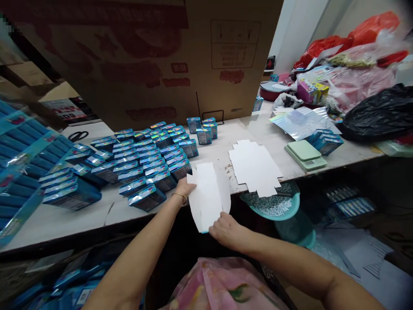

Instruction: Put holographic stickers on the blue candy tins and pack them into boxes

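Note:
A white die-cut cardboard sheet [208, 193], with its sides bent up, is held between both hands at the table's front edge. My left hand [185, 188] grips its upper left corner, a gold bracelet at the wrist. The fingers of my right hand [224, 228] are closed on the sheet's near right edge. Flat on the table to the right lies a stack of white die-cut sheets [254, 165]. Many small blue boxes [146, 197] stand in rows on the left part of the table.
A large cardboard carton [155, 64] stands behind. At right are a green scale [305, 154], blue boxes [325, 142] and a black bag [380, 112]. A turquoise basin [293, 206] of small pale pieces sits below the edge. Black scissors [78, 136] lie far left.

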{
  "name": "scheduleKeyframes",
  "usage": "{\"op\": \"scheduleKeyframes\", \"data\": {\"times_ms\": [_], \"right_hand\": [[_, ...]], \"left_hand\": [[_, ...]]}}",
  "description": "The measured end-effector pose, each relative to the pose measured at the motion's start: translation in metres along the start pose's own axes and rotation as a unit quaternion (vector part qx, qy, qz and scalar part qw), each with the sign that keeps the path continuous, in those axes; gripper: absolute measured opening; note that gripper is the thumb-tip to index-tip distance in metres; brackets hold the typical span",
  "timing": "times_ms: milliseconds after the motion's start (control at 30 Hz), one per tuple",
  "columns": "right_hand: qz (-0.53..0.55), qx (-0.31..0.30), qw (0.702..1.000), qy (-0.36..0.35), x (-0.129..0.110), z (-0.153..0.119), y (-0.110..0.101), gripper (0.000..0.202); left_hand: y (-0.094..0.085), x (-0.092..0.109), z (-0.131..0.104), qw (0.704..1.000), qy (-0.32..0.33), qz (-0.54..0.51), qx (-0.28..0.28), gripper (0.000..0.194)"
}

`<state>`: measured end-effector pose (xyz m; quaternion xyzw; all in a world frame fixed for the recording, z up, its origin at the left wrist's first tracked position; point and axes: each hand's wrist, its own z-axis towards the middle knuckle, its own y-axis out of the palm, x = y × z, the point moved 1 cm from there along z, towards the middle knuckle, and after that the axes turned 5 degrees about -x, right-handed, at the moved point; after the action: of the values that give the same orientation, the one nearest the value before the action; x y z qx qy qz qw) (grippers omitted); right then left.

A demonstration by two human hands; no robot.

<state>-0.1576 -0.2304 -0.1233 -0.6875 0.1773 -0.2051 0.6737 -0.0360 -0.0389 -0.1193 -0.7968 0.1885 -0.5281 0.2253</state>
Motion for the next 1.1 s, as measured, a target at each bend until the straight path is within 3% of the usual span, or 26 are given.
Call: {"op": "scheduleKeyframes", "data": {"times_ms": [100, 200, 300, 367, 433, 500, 567, 633, 700, 767, 833, 1000, 1100], "right_hand": [[0.037, -0.018, 0.999, -0.006, -0.012, -0.01, -0.009, 0.011], [0.13, 0.005, 0.991, 0.016, 0.014, 0.008, -0.031, 0.009], [0.189, 0.096, 0.957, 0.197, 0.065, 0.039, -0.042, 0.012], [0.232, 0.069, 0.92, 0.306, 0.091, 0.055, -0.035, 0.014], [0.28, 0.019, 0.892, 0.355, 0.1, 0.063, -0.02, 0.012], [0.307, 0.013, 0.894, 0.327, 0.094, 0.064, -0.008, 0.013], [0.297, 0.031, 0.921, 0.251, 0.081, 0.061, -0.002, 0.022], [0.269, 0.018, 0.943, 0.193, 0.071, 0.058, -0.002, 0.024], [0.271, -0.003, 0.946, 0.178, 0.071, 0.059, -0.005, 0.023], [0.328, -0.009, 0.923, 0.201, 0.079, 0.063, -0.006, 0.023], [0.407, -0.014, 0.881, 0.239, 0.09, 0.067, -0.002, 0.025], [0.51, 0.015, 0.797, 0.323, 0.1, 0.072, 0.014, 0.067], [0.559, -0.005, 0.766, 0.318, 0.098, 0.075, 0.017, 0.066]], "left_hand": [[0.004, -0.017, -0.016, 0.999, 0.019, -0.027, -0.025, 0.037], [0.009, -0.033, -0.032, 0.996, 0.057, -0.059, -0.024, 0.052], [0.015, -0.042, -0.044, 0.994, 0.098, -0.051, 0.007, 0.057], [0.017, -0.046, -0.052, 0.992, 0.117, -0.039, 0.03, 0.058], [0.017, -0.049, -0.06, 0.991, 0.126, -0.025, 0.031, 0.059], [0.014, -0.051, -0.068, 0.99, 0.144, 0.002, 0.012, 0.058], [0.009, -0.05, -0.072, 0.984, 0.173, 0.039, -0.021, 0.056], [0.003, -0.046, -0.07, 0.978, 0.19, 0.068, -0.061, 0.048], [-0.001, -0.04, -0.06, 0.979, 0.17, 0.072, -0.084, 0.034], [-0.002, -0.034, -0.048, 0.984, 0.14, 0.06, -0.089, 0.033], [0.001, -0.03, -0.038, 0.988, 0.123, 0.041, -0.079, 0.032], [0.012, -0.031, -0.032, 0.995, 0.055, -0.082, -0.003, 0.024], [0.013, -0.031, -0.033, 0.988, 0.021, -0.151, 0.0, 0.019]]}}
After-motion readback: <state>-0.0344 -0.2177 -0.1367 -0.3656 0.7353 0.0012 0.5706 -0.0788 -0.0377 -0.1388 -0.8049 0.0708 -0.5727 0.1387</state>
